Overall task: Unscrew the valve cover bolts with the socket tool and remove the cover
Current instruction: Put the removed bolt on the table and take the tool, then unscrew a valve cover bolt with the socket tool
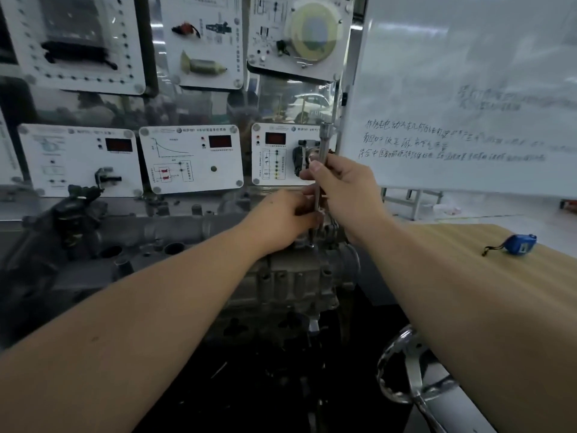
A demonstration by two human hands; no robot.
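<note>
A long metal socket tool (323, 142) stands nearly upright over the right end of the grey valve cover (175, 229) on the engine. My right hand (346, 189) grips the tool's shaft at mid height, thumb up against it. My left hand (281, 220) holds the tool's lower end, fingers curled round it just above the cover. The tool's tip and the bolt under it are hidden by my fingers. The engine block (296, 285) shows below my hands.
A wall of white training panels (190, 157) with red displays rises right behind the engine. A whiteboard (468, 95) stands at the right. A wooden table (468, 245) at the right carries a blue tape measure (521, 244). A metal handwheel (412, 370) sits at the lower right.
</note>
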